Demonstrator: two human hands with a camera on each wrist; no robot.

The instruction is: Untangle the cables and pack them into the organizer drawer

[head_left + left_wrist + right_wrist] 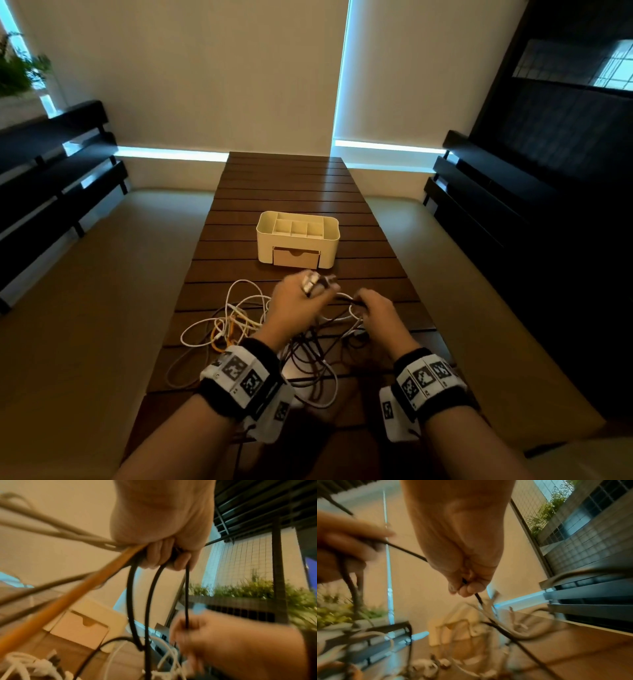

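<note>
The left hand [297, 305] is closed tight around a bunch of cables [106, 566]: black loops, an orange one and some grey ones. The right hand [378, 310] pinches one thin black cable [406, 550] between thumb and fingers, and that cable runs across to the left hand. Both hands are up above the table [291, 181], close together, just in front of the organizer [298, 236]. Under the hands, on the near side of the organizer, lies the rest of the cable pile [239, 322], with white, orange and dark loops all mixed up. The organizer is cream, with open boxes on top and a small drawer [296, 258] in its front that is shut. The table is dark brown wood made of slats. Pale benches and dark slatted backs stand on both sides of the organizer, and light window blinds hang behind it. Only the wrist views show a wire fence and green plants [257, 591] outside.
</note>
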